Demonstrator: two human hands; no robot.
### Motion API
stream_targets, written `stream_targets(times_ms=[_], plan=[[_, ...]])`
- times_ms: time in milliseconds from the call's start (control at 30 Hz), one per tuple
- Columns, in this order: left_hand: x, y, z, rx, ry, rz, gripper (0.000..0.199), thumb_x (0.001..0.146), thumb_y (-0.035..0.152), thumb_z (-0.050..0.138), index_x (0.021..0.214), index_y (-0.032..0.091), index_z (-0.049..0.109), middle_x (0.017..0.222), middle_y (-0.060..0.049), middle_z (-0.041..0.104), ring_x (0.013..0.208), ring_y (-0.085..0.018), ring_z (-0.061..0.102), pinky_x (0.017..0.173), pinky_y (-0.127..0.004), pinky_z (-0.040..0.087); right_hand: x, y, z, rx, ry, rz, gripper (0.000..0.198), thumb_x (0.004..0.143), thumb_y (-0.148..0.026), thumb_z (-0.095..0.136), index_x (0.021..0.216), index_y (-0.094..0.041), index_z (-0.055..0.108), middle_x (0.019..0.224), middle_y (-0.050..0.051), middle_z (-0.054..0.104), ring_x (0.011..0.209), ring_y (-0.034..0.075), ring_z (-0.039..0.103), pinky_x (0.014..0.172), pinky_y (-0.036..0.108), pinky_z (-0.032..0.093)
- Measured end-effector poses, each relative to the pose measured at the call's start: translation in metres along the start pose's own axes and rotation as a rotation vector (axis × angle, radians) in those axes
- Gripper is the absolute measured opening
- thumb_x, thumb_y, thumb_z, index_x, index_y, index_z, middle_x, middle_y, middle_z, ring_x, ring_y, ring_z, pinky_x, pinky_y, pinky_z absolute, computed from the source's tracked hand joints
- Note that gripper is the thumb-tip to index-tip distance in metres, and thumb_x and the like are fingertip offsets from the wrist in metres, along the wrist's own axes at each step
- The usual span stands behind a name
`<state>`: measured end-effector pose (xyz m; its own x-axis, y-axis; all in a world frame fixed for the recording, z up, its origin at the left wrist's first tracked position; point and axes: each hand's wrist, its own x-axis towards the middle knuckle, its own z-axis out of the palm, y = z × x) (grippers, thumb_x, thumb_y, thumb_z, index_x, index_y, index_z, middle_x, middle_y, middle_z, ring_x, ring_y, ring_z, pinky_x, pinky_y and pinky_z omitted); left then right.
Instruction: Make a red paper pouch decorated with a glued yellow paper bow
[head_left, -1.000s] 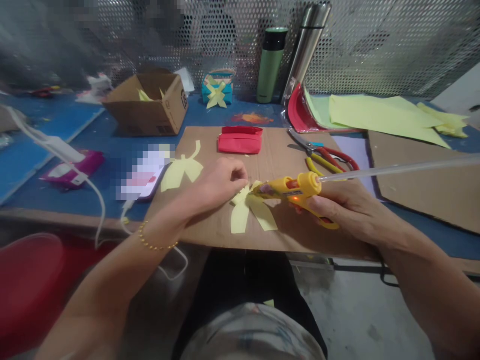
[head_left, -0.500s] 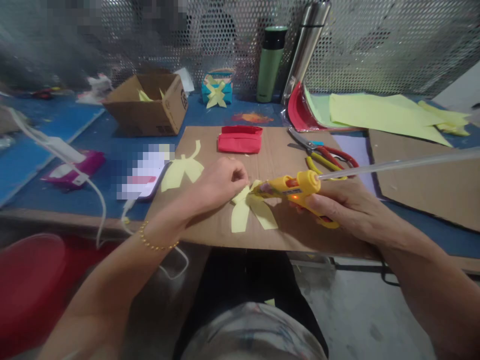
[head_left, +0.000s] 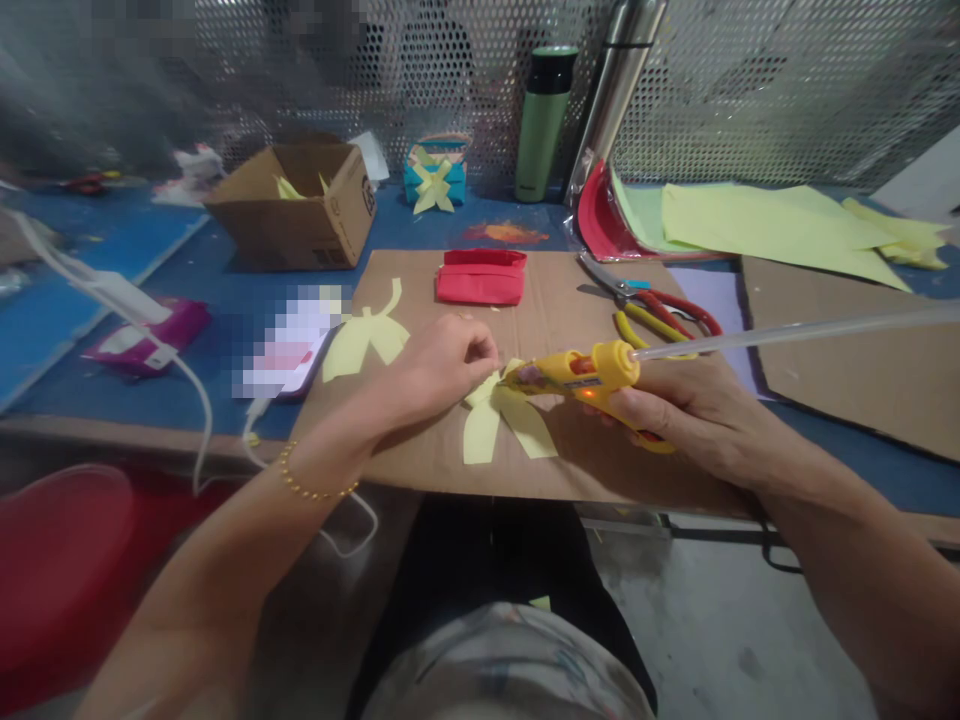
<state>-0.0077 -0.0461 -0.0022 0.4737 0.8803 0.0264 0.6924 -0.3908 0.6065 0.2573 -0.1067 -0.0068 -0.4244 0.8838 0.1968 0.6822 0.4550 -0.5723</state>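
Note:
My right hand [head_left: 682, 410] is closed round the handle of a yellow hot glue gun [head_left: 577, 372] with a long clear glue stick in its back and a small orange light lit. The nozzle touches or hovers just over the middle of a yellow paper bow [head_left: 481, 432] on the cardboard sheet [head_left: 420, 455]. My left hand [head_left: 446, 365] pinches at the bow's upper part; its fingertips partly hide what they hold. More yellow paper pieces [head_left: 349, 350] lie left of that hand. Beyond the hands sits a folded red piece [head_left: 481, 280].
Red-and-yellow-handled scissors [head_left: 637, 300] lie at the cardboard's right. A phone [head_left: 289, 345] with a white cable is at left. Farther back stand a cardboard box [head_left: 300, 215], a small blue basket with a bow [head_left: 435, 180], a green bottle [head_left: 541, 130] and yellow sheets [head_left: 765, 220].
Both hands, the glue gun and the bow hold almost the same position. The whole view has shifted very slightly.

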Motion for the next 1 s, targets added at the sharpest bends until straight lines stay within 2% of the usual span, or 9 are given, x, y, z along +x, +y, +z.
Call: stream_targets(times_ms=[267, 367, 533, 1000], plan=[[-0.0002, 0.0001, -0.0002, 0.009, 0.002, -0.002, 0.014, 0.083, 0.013, 0.06, 0.073, 0.018, 0.068, 0.081, -0.004, 0.072, 0.073, -0.016, 0.062, 0.063, -0.03, 0.044, -0.0003, 0.0019, -0.0003, 0.015, -0.034, 0.005, 0.068, 0.098, -0.078, 0.038, 0.066, -0.021, 0.059, 0.057, 0.0, 0.053, 0.053, 0.014, 0.047, 0.052, 0.03, 0.026], [-0.0003, 0.0006, -0.0006, 0.007, 0.001, 0.001, 0.014, 0.084, 0.014, 0.06, 0.074, 0.018, 0.069, 0.082, -0.004, 0.072, 0.074, -0.016, 0.062, 0.064, -0.029, 0.044, -0.0004, 0.0025, -0.001, -0.01, -0.033, 0.025, 0.072, 0.096, -0.082, 0.036, 0.063, -0.021, 0.054, 0.056, 0.0, 0.05, 0.052, 0.015, 0.044, 0.053, 0.032, 0.023], [0.0007, -0.0002, -0.0006, 0.025, 0.003, -0.001, 0.012, 0.084, 0.017, 0.061, 0.076, 0.017, 0.07, 0.082, -0.004, 0.072, 0.072, -0.016, 0.062, 0.065, -0.03, 0.045, -0.0013, 0.0035, -0.0004, -0.03, -0.026, 0.047, 0.071, 0.096, -0.083, 0.036, 0.062, -0.022, 0.05, 0.057, -0.001, 0.047, 0.054, 0.015, 0.043, 0.054, 0.032, 0.024], [0.0002, 0.0011, -0.0011, 0.033, 0.005, -0.004, 0.012, 0.084, 0.016, 0.06, 0.076, 0.017, 0.069, 0.083, -0.004, 0.071, 0.074, -0.017, 0.061, 0.066, -0.03, 0.045, -0.0026, 0.0, 0.0003, -0.016, -0.032, 0.015, 0.072, 0.097, -0.081, 0.036, 0.065, -0.021, 0.058, 0.054, -0.001, 0.048, 0.05, 0.014, 0.045, 0.05, 0.03, 0.023]])
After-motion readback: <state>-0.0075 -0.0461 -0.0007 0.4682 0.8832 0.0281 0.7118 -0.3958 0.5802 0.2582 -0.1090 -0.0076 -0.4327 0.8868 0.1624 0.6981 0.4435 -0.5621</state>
